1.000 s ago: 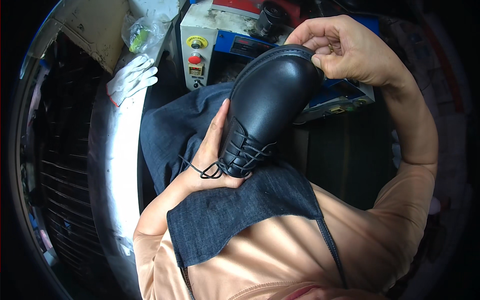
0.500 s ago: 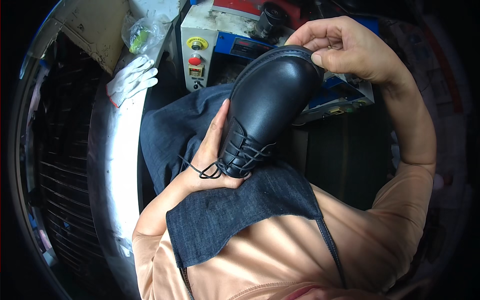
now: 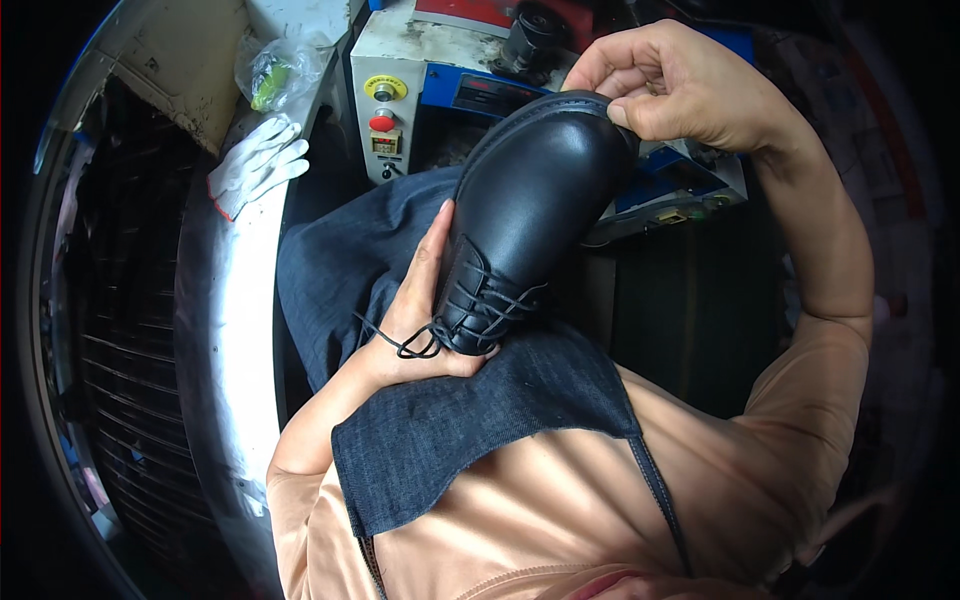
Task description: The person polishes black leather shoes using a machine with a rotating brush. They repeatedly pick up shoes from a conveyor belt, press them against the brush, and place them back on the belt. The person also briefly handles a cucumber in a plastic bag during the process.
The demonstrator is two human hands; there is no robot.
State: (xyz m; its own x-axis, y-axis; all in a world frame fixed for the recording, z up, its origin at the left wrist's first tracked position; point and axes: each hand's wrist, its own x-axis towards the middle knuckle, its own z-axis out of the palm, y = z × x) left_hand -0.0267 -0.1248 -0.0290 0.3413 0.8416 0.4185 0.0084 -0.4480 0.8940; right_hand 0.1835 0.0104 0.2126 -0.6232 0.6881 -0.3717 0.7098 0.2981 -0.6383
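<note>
A black leather lace-up shoe point(image 3: 545, 195) is held up before me, its toe pointing away and its laced end toward my chest. My left hand point(image 3: 412, 310) wraps round the heel end from the left and below, with the thumb or a finger lying along the shoe's side. Black laces point(image 3: 480, 305) cross the tongue, and a loose loop hangs over my left wrist. At the toe, my right hand point(image 3: 665, 95) pinches the edge of the sole point(image 3: 575, 102) between thumb and curled fingers. The shoe's underside is hidden.
A machine point(image 3: 400, 55) with a red button and blue panel stands beyond the shoe. Left of me, a pale metal bench point(image 3: 250, 300) carries a white work glove point(image 3: 258, 165) and a clear plastic bag point(image 3: 285, 75). Black slatted racking point(image 3: 130, 330) lies farther left. A denim apron point(image 3: 470, 440) covers my front.
My right hand has shifted slightly up and left along the toe edge. The shoe has moved a little left in view, as has the background. The left hand's grip is unchanged.
</note>
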